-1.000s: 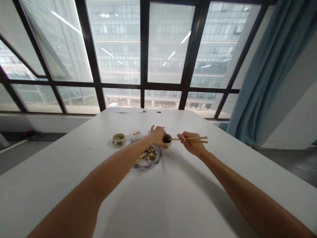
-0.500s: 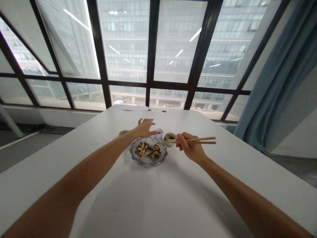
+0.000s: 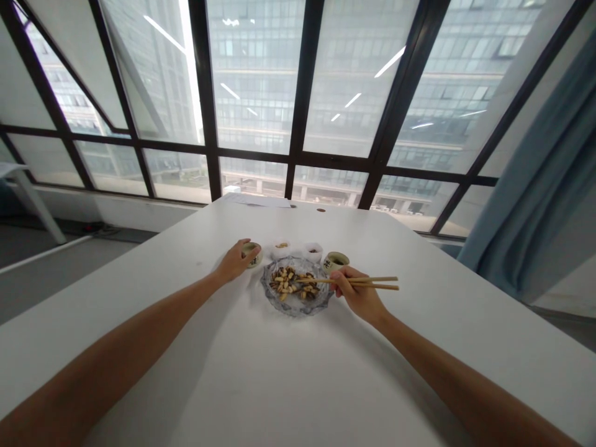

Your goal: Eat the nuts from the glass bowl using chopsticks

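Observation:
At the far left of the group, my left hand curls around a small pale-green cup with dark lettering, thumb over its near right side. My right hand holds a pair of wooden chopsticks. Their tips reach left over a clear, scalloped glass bowl and meet the dark pieces in it; I cannot tell whether they pinch one. Inside, pale nuts or seeds lie on the left and darker seeds on the right. A second lettered cup stands just behind my right hand.
Behind the bowl stand two small white dishes, one with pale pieces, the other with dark ones. White paper lies at the white table's far end. Windows rise beyond; a blue curtain hangs right.
My left hand has moved from above the back dishes left and down onto the left cup. The chopstick tips stay at the bowl. The whole view has shifted slightly.

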The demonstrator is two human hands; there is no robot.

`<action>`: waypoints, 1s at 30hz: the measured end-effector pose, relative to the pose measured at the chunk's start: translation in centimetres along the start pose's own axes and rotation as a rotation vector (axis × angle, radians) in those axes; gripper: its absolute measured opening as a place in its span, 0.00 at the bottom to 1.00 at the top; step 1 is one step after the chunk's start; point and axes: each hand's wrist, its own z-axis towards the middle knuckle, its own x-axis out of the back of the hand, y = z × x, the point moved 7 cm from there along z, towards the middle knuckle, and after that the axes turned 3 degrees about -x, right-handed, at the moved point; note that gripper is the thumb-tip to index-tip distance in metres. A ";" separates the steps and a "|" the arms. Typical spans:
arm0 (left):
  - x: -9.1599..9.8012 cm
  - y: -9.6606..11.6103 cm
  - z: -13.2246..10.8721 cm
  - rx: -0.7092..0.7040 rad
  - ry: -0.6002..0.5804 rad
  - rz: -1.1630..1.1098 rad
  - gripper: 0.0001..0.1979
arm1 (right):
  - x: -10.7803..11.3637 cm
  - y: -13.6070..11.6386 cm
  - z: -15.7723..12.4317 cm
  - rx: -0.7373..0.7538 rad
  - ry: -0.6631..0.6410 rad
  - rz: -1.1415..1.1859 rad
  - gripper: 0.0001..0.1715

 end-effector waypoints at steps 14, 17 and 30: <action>-0.2 -0.1 -0.2 0.020 -0.004 -0.004 0.32 | 0.6 -0.4 -0.4 -0.010 0.039 -0.056 0.27; -0.2 0.1 -0.2 0.010 -0.003 -0.009 0.31 | 1.1 -0.5 -0.1 -0.022 0.060 0.006 0.28; -0.2 0.0 -0.3 0.014 0.000 -0.033 0.31 | 0.7 -1.7 -0.2 0.033 -0.064 -0.108 0.28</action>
